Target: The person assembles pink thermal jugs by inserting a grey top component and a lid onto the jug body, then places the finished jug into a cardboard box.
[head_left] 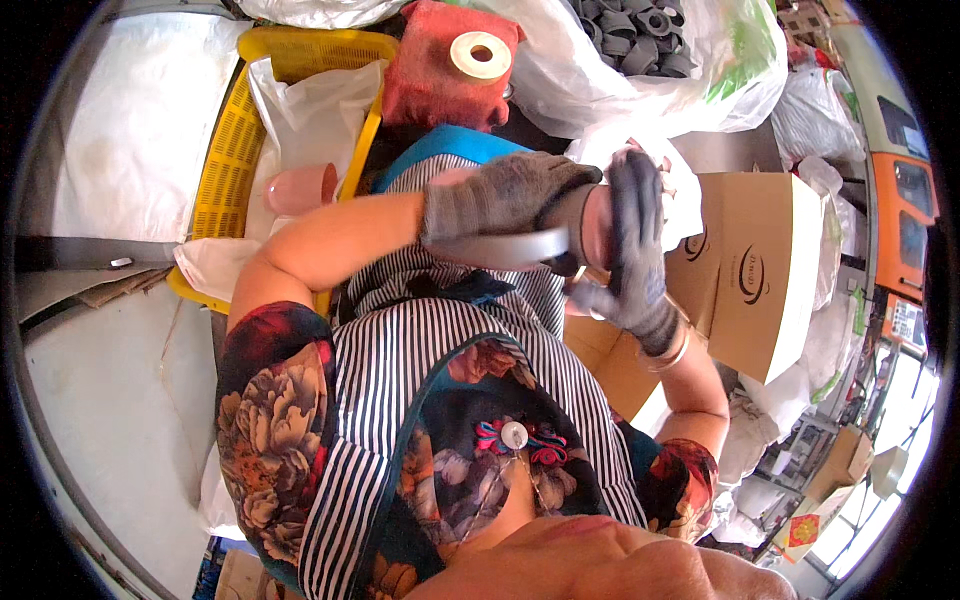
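Gripping a thin grey curved strip (510,247), the left hand (500,195) in its grey knit glove sits just above the picture's middle, fingers (560,180) curled around the strip's upper edge. The right hand (635,250), in a darker grey glove, stands at three o'clock from the left one, palm flat and upright, fingers straight and pressed close together against the strip's far end. Whether the right thumb clasps the strip cannot be told, since the left glove covers that joint. The strip's right end disappears behind both gloves, so its full shape is unclear; it may be a ring seen edge-on.

A striped apron (420,370) over a flowered blouse fills the lower half of the view and hides whatever lies under the hands. At twelve o'clock a roll of pale tape (480,55) rests on a red cloth bundle (440,80). At ten o'clock a yellow plastic basket (235,130) holds a white bag (310,120) and a pink cup (300,188), partly covered by the left forearm. At one o'clock a clear bag of dark ring-shaped parts (640,35) is cut off by the rim. At three o'clock a brown cardboard box (760,270) stands open, its inside hidden. The blurred shape along the bottom edge is too close to make out.
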Motion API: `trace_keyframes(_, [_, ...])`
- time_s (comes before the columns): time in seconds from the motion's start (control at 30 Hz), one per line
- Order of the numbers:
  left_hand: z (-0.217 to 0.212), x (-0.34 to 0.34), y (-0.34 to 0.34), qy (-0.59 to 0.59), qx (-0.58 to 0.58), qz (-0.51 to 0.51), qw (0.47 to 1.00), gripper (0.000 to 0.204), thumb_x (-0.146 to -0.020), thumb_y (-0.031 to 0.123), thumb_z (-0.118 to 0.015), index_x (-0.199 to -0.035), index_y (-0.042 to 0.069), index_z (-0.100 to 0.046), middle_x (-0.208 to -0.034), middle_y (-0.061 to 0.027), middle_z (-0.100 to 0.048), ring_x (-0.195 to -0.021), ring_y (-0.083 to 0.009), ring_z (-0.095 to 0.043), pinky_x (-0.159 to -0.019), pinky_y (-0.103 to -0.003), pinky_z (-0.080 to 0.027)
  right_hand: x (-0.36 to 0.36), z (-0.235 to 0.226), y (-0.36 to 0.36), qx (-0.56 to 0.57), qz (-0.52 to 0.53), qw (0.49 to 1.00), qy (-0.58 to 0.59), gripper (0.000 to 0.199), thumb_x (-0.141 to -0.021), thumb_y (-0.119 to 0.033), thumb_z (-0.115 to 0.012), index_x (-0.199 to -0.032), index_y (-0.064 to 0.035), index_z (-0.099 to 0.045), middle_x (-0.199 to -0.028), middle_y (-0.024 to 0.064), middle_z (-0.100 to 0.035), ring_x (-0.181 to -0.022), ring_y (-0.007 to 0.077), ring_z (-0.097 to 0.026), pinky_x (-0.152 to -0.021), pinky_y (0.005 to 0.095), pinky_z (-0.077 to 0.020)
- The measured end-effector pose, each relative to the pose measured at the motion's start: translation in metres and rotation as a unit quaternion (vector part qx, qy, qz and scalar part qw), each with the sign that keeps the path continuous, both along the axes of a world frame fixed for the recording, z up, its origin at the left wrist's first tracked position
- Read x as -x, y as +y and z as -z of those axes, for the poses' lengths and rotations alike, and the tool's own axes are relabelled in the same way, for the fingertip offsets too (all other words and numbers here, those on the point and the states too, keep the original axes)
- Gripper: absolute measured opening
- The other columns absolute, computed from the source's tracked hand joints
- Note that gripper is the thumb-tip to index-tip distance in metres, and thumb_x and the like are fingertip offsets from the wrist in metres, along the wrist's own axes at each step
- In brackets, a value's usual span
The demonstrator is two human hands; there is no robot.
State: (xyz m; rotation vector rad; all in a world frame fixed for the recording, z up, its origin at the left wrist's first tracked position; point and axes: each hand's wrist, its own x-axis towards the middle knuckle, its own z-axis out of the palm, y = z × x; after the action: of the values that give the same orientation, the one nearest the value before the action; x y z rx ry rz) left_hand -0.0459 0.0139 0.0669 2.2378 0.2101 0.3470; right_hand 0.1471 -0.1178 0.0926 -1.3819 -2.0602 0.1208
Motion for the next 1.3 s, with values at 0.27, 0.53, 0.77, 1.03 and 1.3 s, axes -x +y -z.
trace_keyframes(0.27, [-0.011,-0.013,-0.017,-0.076,-0.21,-0.205,0.953,0.072,-0.073,0.026,-0.077,-0.136,-0.001,-0.053,-0.129,-0.0194,-0.059,-0.121,-0.0359,-0.058,-0.112,-0.049,-0.041,-0.005,0.009,0.047,-0.094,-0.028,0.994,0.039,0.046,-0.087,-0.021,-0.07,-0.131,-0.0114,-0.062,-0.136,0.026,-0.056,-0.123,0.0448,-0.057,-0.106,0.0516,-0.0473])
trace_keyframes(0.53, [-0.026,0.016,0.042,-0.182,-0.077,0.043,0.979,0.065,-0.085,0.023,-0.071,-0.142,0.001,-0.049,-0.135,-0.0181,-0.06,-0.126,-0.0291,-0.06,-0.11,-0.04,-0.046,-0.016,-0.049,0.017,-0.047,-0.106,0.989,-0.09,0.07,-0.082,-0.042,-0.075,-0.145,-0.0211,-0.053,-0.158,0.0108,-0.041,-0.145,0.0356,-0.04,-0.119,0.0563,-0.0332])
trace_keyframes(0.77, [-0.02,-0.027,0.021,-0.122,-0.163,0.181,0.962,0.058,-0.095,0.027,-0.062,-0.146,0.002,-0.047,-0.144,-0.0149,-0.054,-0.134,-0.027,-0.052,-0.115,-0.043,-0.04,-0.027,-0.025,0.017,-0.22,-0.384,0.857,-0.264,0.039,-0.092,-0.036,-0.065,-0.132,-0.0355,-0.061,-0.134,0.0024,-0.06,-0.126,0.0295,-0.057,-0.1,0.0568,-0.0511])
trace_keyframes(1.03, [0.019,-0.132,-0.04,-0.097,-0.066,-0.03,0.993,0.074,-0.08,0.038,-0.073,-0.138,-0.004,-0.05,-0.135,-0.0233,-0.053,-0.131,-0.0345,-0.052,-0.108,-0.05,-0.043,-0.074,-0.015,-0.028,0.013,0.157,0.987,0.004,0.061,-0.085,-0.03,-0.076,-0.14,-0.0114,-0.06,-0.123,0.0194,-0.063,-0.113,0.0396,-0.061,-0.1,0.0475,-0.0475])
trace_keyframes(1.3, [0.041,-0.09,0.057,-0.048,-0.209,-0.169,0.962,0.06,-0.088,0.038,-0.078,-0.135,0.005,-0.059,-0.127,-0.0144,-0.065,-0.117,-0.0299,-0.062,-0.101,-0.042,-0.048,-0.201,0.057,-0.244,0.333,0.561,0.757,0.016,0.045,-0.097,-0.049,-0.061,-0.123,-0.0144,-0.073,-0.119,0.0171,-0.07,-0.112,0.0366,-0.064,-0.099,0.048,-0.0477])
